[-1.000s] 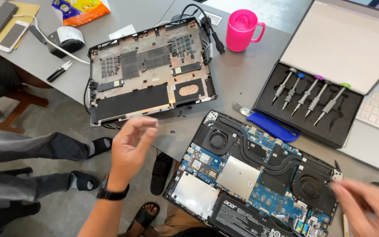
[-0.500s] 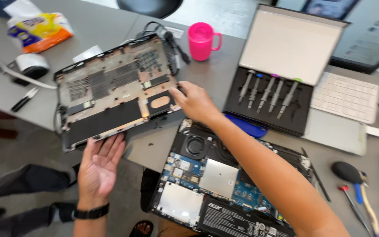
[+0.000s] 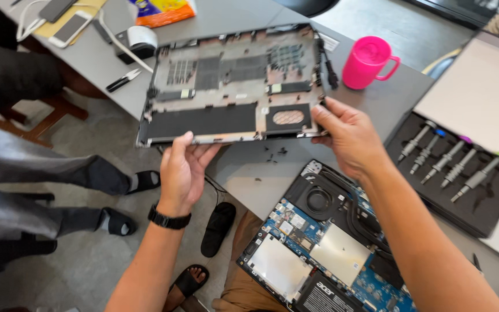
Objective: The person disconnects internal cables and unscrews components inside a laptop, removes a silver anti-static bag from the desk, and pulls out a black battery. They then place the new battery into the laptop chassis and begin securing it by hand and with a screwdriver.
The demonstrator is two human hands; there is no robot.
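Both hands grip the laptop bottom cover (image 3: 232, 86) by its near edge, left hand (image 3: 183, 167) pinching from below, right hand (image 3: 347, 136) clamping its corner; lifted above the grey table (image 3: 388, 98), inner side up, it stays level and clear of the opened laptop (image 3: 319, 248).

Laptop bottom cover (image 3: 232, 86): dark grey inside, black pads, silver patches, mesh oval. Mug (image 3: 367, 62) at desk's (image 3: 376, 110) far edge: hot pink; desk plain grey. Open laptop (image 3: 324, 242) at near edge: blue circuit board, black fans, silver shields. Screwdriver case (image 3: 463, 196) at right edge: black, with silver screwdrivers (image 3: 449, 162) capped blue, purple, green. Wristband (image 3: 168, 219) on left hand (image 3: 183, 170): black.
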